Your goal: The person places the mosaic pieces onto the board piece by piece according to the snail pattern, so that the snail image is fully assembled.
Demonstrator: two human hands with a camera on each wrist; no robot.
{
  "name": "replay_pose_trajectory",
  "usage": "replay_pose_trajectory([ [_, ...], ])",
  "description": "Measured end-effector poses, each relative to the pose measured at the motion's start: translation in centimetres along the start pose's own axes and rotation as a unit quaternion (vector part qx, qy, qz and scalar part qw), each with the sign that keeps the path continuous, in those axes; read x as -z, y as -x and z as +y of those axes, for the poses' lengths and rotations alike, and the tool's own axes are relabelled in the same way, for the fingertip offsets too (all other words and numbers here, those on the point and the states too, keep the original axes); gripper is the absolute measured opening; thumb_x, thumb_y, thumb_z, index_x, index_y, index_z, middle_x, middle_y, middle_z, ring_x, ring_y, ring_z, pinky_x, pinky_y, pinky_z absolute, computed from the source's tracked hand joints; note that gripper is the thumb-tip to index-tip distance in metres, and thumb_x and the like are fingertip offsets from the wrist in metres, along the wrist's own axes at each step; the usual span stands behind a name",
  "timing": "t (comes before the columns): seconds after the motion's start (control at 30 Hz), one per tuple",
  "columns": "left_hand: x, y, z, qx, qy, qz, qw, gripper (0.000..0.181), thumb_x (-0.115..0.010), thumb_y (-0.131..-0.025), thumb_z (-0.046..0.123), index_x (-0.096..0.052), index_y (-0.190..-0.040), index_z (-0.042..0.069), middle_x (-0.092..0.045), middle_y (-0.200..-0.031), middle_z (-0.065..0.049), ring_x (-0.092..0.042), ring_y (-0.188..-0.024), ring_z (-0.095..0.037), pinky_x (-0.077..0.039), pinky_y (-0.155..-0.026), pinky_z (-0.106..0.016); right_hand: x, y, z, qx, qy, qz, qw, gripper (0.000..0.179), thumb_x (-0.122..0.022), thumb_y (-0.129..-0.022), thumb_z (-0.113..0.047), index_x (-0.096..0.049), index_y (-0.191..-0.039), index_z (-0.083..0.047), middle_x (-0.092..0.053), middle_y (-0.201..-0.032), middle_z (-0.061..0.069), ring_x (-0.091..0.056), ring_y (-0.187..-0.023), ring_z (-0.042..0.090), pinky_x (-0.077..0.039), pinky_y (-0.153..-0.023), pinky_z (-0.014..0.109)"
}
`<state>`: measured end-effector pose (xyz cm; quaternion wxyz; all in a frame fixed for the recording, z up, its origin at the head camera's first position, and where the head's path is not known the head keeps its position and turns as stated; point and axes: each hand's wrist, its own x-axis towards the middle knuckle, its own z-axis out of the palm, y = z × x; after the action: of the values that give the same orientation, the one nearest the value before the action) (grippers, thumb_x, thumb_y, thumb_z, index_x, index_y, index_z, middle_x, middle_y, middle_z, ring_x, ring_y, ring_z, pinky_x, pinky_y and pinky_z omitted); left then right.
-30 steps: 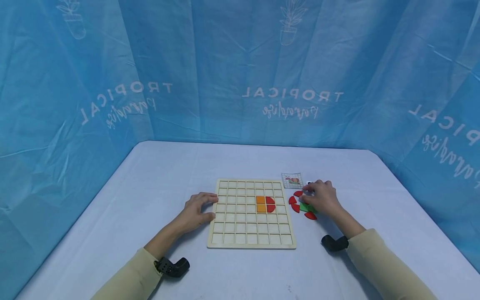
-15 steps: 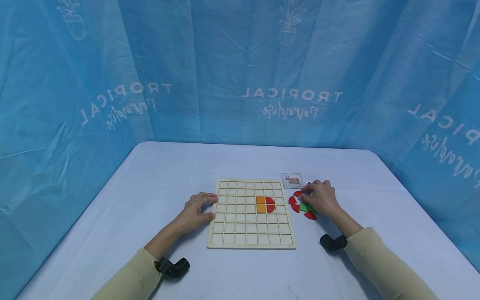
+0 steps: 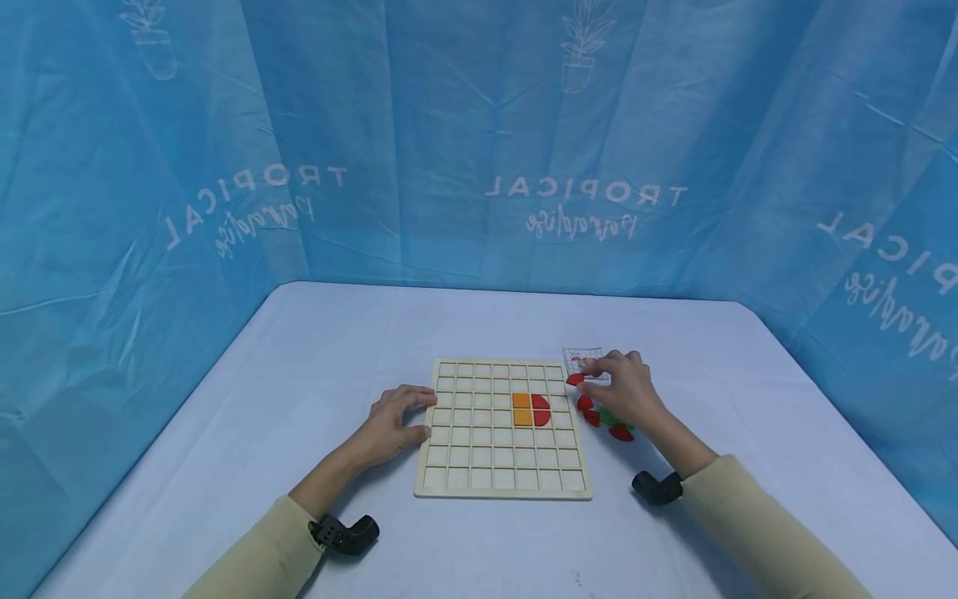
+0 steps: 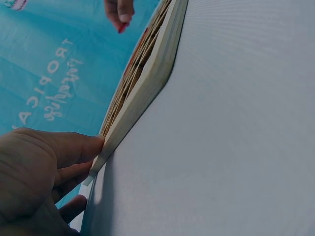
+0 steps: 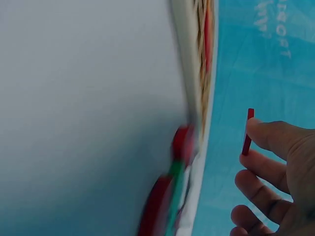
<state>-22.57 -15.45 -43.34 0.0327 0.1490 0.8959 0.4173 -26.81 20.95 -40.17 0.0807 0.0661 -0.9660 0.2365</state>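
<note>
My left hand (image 3: 385, 423) touches the left edge of the board (image 3: 481, 456), its fingers loosely apart. My right hand (image 3: 624, 387) pinches a small red piece (image 3: 575, 379) up by the far part of the board's right edge, so most of the board lies left of the piece and nearer me. The card (image 3: 572, 356) is partly hidden behind that hand.

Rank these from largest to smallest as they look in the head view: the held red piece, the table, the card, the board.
Table
Board
Card, partly hidden behind the right hand
Held red piece
</note>
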Motion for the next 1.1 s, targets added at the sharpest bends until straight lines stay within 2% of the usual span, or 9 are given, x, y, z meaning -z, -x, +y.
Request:
replay_pose_trajectory([
  [0.37,0.0,0.0,0.1,-0.002,-0.002,-0.002,1.0000,0.044,-0.067,-0.081,0.012,-0.057,-0.125,0.007,-0.046,-0.140,-0.007,-0.031,-0.133,-0.031,-0.015,-0.111,-0.054,-0.9,-0.1,-5.1,0.054,-0.038,-0.033,0.9973,0.029,-0.077,-0.075,-0.030,-0.073,-0.101,-0.017,-0.064,-0.103,0.004,-0.045,-0.105,0.024,-0.043,-0.079,0.039],
  [0.5,0.0,0.0,0.1,-0.004,-0.002,-0.001,1.0000,0.044,-0.067,-0.082,0.012,-0.057,-0.125,0.007,-0.047,-0.140,-0.007,-0.031,-0.133,-0.031,-0.014,-0.111,-0.054,-1.7,-0.6,-6.4,0.067,-0.043,-0.039,0.9961,0.028,-0.078,-0.074,-0.031,-0.074,-0.099,-0.019,-0.064,-0.101,0.001,-0.045,-0.101,0.021,-0.039,-0.081,0.042],
  [0.6,-0.1,0.0,0.0,-0.004,-0.001,-0.002,1.0000,0.044,-0.067,-0.082,0.012,-0.057,-0.125,0.007,-0.047,-0.140,-0.007,-0.030,-0.134,-0.031,-0.014,-0.111,-0.054,-2.4,-1.1,-7.0,0.074,-0.039,-0.042,0.9956,0.028,-0.078,-0.074,-0.031,-0.074,-0.099,-0.019,-0.064,-0.100,0.000,-0.046,-0.098,0.019,-0.040,-0.081,0.042],
  [0.73,-0.1,-0.1,-0.1,-0.002,-0.001,-0.002,1.0000,0.044,-0.067,-0.082,0.012,-0.058,-0.125,0.008,-0.047,-0.140,-0.006,-0.030,-0.134,-0.030,-0.014,-0.112,-0.054,-3.2,-1.6,-7.6,0.080,-0.035,-0.051,0.9948,0.028,-0.077,-0.075,-0.032,-0.074,-0.099,-0.019,-0.063,-0.099,0.000,-0.046,-0.096,0.018,-0.043,-0.075,0.035],
  [1.1,-0.2,-0.1,0.0,0.004,-0.001,0.002,1.0000,0.045,-0.067,-0.081,0.010,-0.058,-0.125,0.008,-0.047,-0.139,-0.006,-0.029,-0.136,-0.030,-0.015,-0.112,-0.055,-4.7,-2.3,-8.0,0.082,-0.038,-0.074,0.9932,0.023,-0.076,-0.077,-0.030,-0.074,-0.097,-0.020,-0.062,-0.094,-0.003,-0.044,-0.093,0.017,-0.039,-0.074,0.030],
])
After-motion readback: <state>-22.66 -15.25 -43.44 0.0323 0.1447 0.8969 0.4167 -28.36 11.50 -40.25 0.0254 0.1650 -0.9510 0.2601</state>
